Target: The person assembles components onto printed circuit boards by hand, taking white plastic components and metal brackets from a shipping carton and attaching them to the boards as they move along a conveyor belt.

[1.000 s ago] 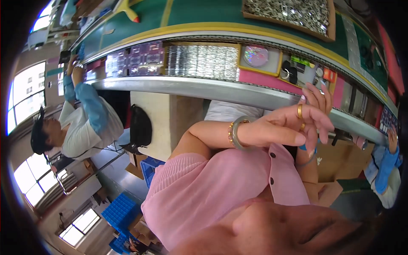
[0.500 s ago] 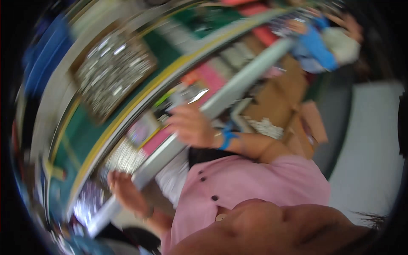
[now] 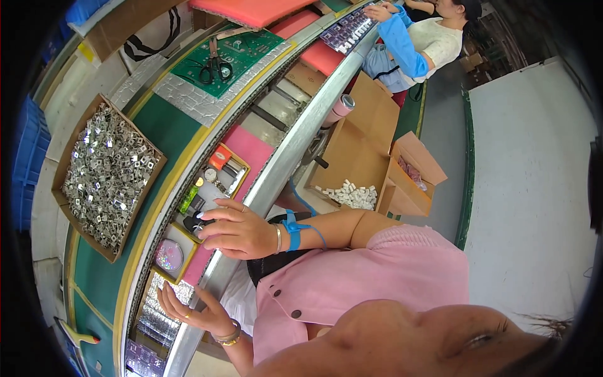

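Remotely, I note a silver metal rail (image 3: 289, 147) slanting lower-left to upper-right, the right hand (image 3: 235, 232) and left hand (image 3: 196, 312) loosely open, nothing seen gripped, a yellow-rimmed tray (image 3: 188, 262) between their fingertips, neither clearly nearer, and, inside it, a round glittery disc (image 3: 169, 255), no long axis.

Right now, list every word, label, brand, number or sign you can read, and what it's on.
Nothing quoted: I don't copy printed text. Where markings show:
Green circuit board: pale printed characters, not transcribed.
Orange-red box: pale mark, too small to read.
Purple circuit board at the lower edge: pale markings, too small to read.
Green packet: too small to tell.
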`<state>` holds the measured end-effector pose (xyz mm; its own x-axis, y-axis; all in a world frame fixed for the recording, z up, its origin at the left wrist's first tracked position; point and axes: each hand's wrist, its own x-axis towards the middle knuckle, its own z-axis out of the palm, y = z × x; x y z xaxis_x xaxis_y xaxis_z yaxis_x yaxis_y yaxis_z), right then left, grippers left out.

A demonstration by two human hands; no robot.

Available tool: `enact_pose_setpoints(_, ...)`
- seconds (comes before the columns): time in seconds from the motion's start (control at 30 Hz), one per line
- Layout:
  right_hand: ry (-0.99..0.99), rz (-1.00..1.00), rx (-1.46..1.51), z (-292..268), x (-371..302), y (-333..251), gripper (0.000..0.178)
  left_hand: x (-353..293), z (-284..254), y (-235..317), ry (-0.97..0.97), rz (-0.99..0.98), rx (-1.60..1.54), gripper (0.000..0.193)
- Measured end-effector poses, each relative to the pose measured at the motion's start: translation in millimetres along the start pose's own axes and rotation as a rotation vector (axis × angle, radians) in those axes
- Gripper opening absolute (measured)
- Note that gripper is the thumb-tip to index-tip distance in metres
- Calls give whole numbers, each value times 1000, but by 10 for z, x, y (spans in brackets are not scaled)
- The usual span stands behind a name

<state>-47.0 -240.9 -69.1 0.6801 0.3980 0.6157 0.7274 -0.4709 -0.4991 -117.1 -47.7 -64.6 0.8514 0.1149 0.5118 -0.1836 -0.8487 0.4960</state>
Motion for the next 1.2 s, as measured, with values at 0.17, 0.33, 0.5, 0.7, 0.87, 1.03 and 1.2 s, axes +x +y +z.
enact_pose_setpoints(0.17, -16, 21, 4, 2, 9, 24, 24, 49, 0, -23, 4, -25, -26, 46)
enact_pose_setpoints(0.33, -2, -40, 11, 35, 34, -11, 25, 6, -63, -30, 13, 0, 47, 44)
enact_pose_setpoints(0.5, -12, -6, -69, -74, 0, 74, 28, 61, 90, 35, 72, 56, 9, 41)
enact_pose_setpoints(0.7, -144, 227, -127, -76, 175, -75, 50, -3, 27, 75, 113, 50, 33, 52)
enact_pose_setpoints(0.87, -259, 234, -287, 74, 162, -31, 81, 140, 35, 88, 19, -18, 116, 61)
enact_pose_setpoints(1.03, -275, 246, -242, 137, 230, 0, 82, 218, 6, 87, -106, -89, 222, 73)
enact_pose_setpoints(1.2, -310, 244, -350, 166, 191, -18, 79, 85, 73, -16, -112, -160, 150, 83)
